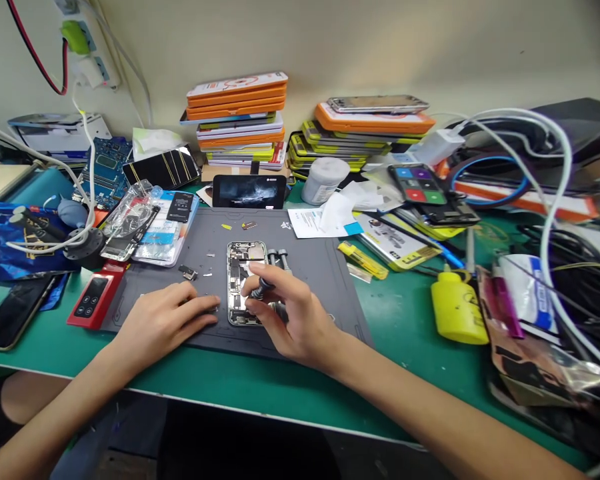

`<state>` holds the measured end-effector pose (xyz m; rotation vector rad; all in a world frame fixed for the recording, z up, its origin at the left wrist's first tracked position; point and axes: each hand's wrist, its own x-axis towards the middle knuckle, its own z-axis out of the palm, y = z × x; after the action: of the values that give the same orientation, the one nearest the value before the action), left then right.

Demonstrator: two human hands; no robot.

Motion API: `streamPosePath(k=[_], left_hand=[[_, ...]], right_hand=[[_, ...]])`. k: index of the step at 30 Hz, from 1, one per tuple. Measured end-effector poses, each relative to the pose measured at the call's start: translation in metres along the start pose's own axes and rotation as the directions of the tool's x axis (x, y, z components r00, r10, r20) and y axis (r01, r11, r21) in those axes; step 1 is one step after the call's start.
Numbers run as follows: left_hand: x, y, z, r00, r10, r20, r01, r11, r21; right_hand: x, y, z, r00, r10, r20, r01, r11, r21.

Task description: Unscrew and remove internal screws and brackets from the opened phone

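Note:
An opened smartphone (236,280) with its inner boards exposed lies on the dark grey work mat (180,233). Above its right side, my right hand (293,310) grips a screwdriver (263,287) with a dark ridged handle between thumb and fingers; its tip is hidden. Close behind that hand are more screwdrivers (281,257), partly covered. My left hand (167,313) rests on the mat left of the phone, fingers stretched toward it, fingertips beside tiny parts too small to name. Just beyond it lies a small dark phone part (187,272).
A lit phone (250,192) stands propped at the mat's back edge. A red device (97,297) sits at the left, a yellow bottle (459,307) at the right. Stacked orange boxes (237,97) line the wall. White cables (555,200) loop on the right.

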<state>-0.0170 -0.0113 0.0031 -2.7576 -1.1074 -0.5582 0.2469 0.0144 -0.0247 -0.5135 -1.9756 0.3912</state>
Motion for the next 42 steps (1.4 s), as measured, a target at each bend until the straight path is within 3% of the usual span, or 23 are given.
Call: streamPosePath(k=[3, 8, 13, 17, 19, 22, 25, 27, 29, 33, 37, 39, 42], left_hand=[[0.0, -0.001, 0.0, 1.0, 0.023, 0.002, -0.023, 1.0, -0.013], [-0.002, -0.003, -0.001, 1.0, 0.012, 0.02, -0.011, 1.0, -0.026], [-0.005, -0.006, -0.001, 0.999, -0.015, 0.051, 0.019, 0.997, -0.079], [-0.003, -0.008, -0.004, 0.996, -0.052, 0.07, 0.063, 0.984, -0.166], [-0.003, -0.01, -0.005, 0.995, -0.062, 0.072, 0.076, 0.974, -0.212], [-0.003, -0.011, -0.006, 0.998, -0.051, 0.041, 0.058, 0.974, -0.217], [-0.004, -0.012, -0.006, 1.0, -0.027, 0.009, 0.028, 0.984, -0.177], [-0.004, -0.012, -0.005, 1.0, -0.004, -0.01, 0.002, 0.99, -0.142], [-0.004, -0.011, -0.004, 1.0, 0.01, -0.027, -0.013, 0.993, -0.114], [-0.004, -0.011, -0.002, 0.999, 0.005, -0.054, -0.01, 0.996, -0.087], [-0.005, -0.01, -0.004, 0.994, 0.088, -0.07, -0.086, 0.996, 0.022], [-0.005, -0.003, -0.006, 0.99, 0.119, -0.071, -0.113, 0.991, 0.075], [-0.003, 0.019, -0.007, 0.99, 0.058, -0.129, -0.044, 0.993, 0.108]], right_hand=[[0.0, 0.0, -0.001, 1.0, 0.007, 0.009, -0.007, 1.0, -0.016], [-0.003, 0.001, -0.002, 0.993, 0.121, -0.012, -0.12, 0.992, 0.044], [-0.005, 0.0, -0.002, 0.995, 0.089, 0.055, -0.092, 0.994, 0.06], [-0.003, -0.005, -0.003, 0.983, 0.183, -0.018, -0.181, 0.981, 0.071], [0.002, -0.005, -0.008, 0.946, 0.299, -0.125, -0.293, 0.954, 0.068], [0.017, 0.003, -0.026, 0.845, 0.464, -0.267, -0.488, 0.873, -0.027], [0.031, 0.019, -0.05, 0.769, 0.6, -0.221, -0.64, 0.713, -0.287], [0.035, 0.028, -0.061, 0.721, 0.684, -0.112, -0.602, 0.538, -0.591], [0.035, 0.033, -0.065, 0.707, 0.703, -0.078, -0.549, 0.476, -0.687], [0.03, 0.033, -0.058, 0.729, 0.685, -0.01, -0.439, 0.456, -0.774], [0.032, 0.024, -0.051, 0.764, 0.645, 0.028, -0.368, 0.47, -0.802], [0.033, 0.018, -0.048, 0.772, 0.634, 0.042, -0.358, 0.489, -0.795], [0.034, 0.008, -0.042, 0.757, 0.649, 0.078, -0.362, 0.514, -0.778]])
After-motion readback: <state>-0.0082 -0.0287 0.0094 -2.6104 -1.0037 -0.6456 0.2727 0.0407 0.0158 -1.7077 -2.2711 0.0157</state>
